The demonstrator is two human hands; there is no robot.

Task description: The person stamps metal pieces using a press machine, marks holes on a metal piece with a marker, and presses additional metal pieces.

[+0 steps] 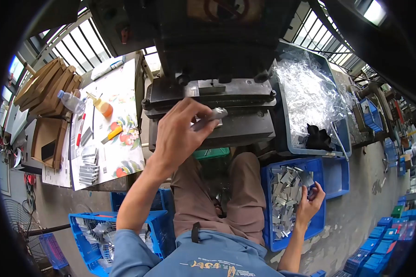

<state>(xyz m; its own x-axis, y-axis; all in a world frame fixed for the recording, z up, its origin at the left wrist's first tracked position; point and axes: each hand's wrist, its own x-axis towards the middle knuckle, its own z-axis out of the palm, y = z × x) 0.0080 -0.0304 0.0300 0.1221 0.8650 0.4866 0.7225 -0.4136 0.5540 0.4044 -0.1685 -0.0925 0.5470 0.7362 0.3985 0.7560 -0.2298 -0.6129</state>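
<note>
My left hand (174, 134) is closed in a pinch on a small shiny metal piece (218, 113), in front of the lower die block (240, 123) of a dark press. The piece is slightly blurred, so its exact shape does not show. Low on the right, my right hand (308, 206) grips a flat silver metal plate (304, 177) between thumb and fingers. That hand is over a blue bin (321, 221) holding many loose metal pieces (282, 196). On the die, a bright metal part (191, 88) lies left of centre.
Right of the press stands a large tub (289, 145) with clear plastic film and a black glove (318, 137). On the left table (83, 177) are stacked metal parts (88, 171), a cutter (112, 134) and bottles. A blue crate (159, 231) of parts sits below.
</note>
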